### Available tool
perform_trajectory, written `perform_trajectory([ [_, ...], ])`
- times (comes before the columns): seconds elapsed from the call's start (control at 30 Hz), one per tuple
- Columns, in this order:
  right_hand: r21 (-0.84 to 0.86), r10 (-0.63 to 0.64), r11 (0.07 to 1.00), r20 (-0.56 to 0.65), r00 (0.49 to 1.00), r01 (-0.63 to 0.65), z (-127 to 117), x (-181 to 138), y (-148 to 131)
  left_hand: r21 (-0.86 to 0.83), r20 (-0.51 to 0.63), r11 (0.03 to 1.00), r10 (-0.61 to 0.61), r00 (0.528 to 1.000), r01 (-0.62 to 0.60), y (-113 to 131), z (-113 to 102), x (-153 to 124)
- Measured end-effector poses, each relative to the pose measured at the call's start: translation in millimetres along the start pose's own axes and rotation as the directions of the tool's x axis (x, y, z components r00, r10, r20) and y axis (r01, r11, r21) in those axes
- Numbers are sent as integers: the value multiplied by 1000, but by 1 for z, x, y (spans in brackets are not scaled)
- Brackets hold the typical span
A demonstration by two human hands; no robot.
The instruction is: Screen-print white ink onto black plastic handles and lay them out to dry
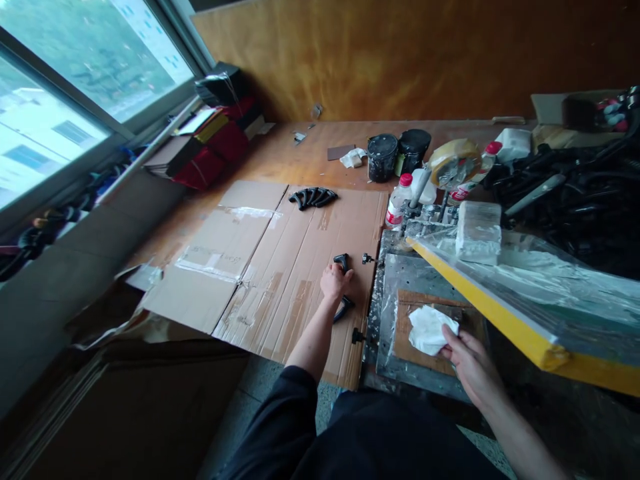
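Note:
My left hand (334, 280) is closed around a curved black plastic part (343, 263) on the flattened cardboard (280, 267); both ends of the part stick out from under the hand. My right hand (473, 367) holds a crumpled white cloth (430, 329) against a brown board (407, 333) that lies on a grey metal plate (395, 280). A raised yellow-framed printing screen (505, 320) slants above the plate's right side.
A row of several black curved parts (313, 197) lies farther back on the cardboard. Two black ink pots (383, 157), plastic bottles (397, 200), a tape roll (453, 163) and a white block (479, 230) crowd the back right. A pile of black parts (575, 200) fills the right. Windows run along the left.

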State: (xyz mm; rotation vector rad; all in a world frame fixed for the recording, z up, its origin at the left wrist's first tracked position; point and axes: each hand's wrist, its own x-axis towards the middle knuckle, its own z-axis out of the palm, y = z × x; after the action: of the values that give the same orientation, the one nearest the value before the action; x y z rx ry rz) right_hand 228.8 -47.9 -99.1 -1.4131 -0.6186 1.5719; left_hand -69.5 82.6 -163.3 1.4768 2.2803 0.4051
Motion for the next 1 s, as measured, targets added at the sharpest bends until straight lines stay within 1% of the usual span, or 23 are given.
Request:
perform_trajectory([
  [0.07, -30, -3, 1000, -14, 1000, 3, -1, 1, 2, 1, 18, 1000, 2, 1000, -2, 10, -8, -4],
  [0.13, -107, -57, 993, -47, 997, 51, -5, 3, 0, -21, 24, 999, 49, 998, -49, 14, -19, -24],
  [0.2, -246, -173, 958, -77, 982, 149, -9, 4, -5, -58, 45, 983, 179, 983, -176, 16, -29, -60],
  [0.23, -330, -239, 922, -78, 968, 201, -10, 4, -8, -78, 70, 961, 270, 960, -265, 16, -32, -83],
  [0.3, -495, -338, 823, -35, 940, 278, -10, 2, -14, -96, 153, 896, 443, 883, -433, 17, -33, -128],
  [0.33, -572, -372, 758, 14, 928, 313, -7, 1, -15, -91, 205, 866, 499, 842, -491, 18, -32, -148],
  [0.37, -640, -400, 679, 85, 912, 358, -4, 0, -15, -78, 253, 842, 535, 806, -534, 19, -29, -165],
  [0.4, -690, -423, 591, 175, 889, 417, 1, 0, -13, -59, 290, 826, 551, 783, -560, 20, -26, -178],
  [0.43, -716, -442, 500, 272, 855, 486, 6, 0, -10, -39, 314, 819, 554, 771, -573, 21, -23, -188],
  [0.5, -711, -453, 335, 454, 767, 618, 16, 3, 0, -8, 328, 814, 551, 767, -581, 22, -17, -195],
  [0.57, -682, -417, 196, 593, 689, 705, 24, 7, 13, 7, 327, 810, 552, 767, -586, 23, -14, -195],
  [0.63, -655, -355, 82, 685, 636, 751, 25, 9, 25, 10, 326, 805, 558, 763, -593, 23, -13, -192],
  [0.67, -642, -330, 40, 715, 617, 766, 23, 8, 29, 12, 326, 803, 560, 762, -596, 23, -13, -191],
  [0.73, -621, -308, -6, 746, 590, 783, 15, 3, 35, 13, 325, 805, 558, 764, -594, 24, -13, -191],
  [0.83, -592, -299, -13, 771, 562, 805, -2, -11, 36, 16, 345, 816, 538, 769, -578, 26, -14, -192],
  [0.9, -584, -289, -10, 779, 557, 812, -7, -17, 33, 16, 368, 817, 531, 763, -576, 27, -15, -193],
  [1.0, -599, -285, -19, 770, 570, 800, -1, -15, 29, 11, 388, 806, 542, 745, -592, 29, -16, -191],
])
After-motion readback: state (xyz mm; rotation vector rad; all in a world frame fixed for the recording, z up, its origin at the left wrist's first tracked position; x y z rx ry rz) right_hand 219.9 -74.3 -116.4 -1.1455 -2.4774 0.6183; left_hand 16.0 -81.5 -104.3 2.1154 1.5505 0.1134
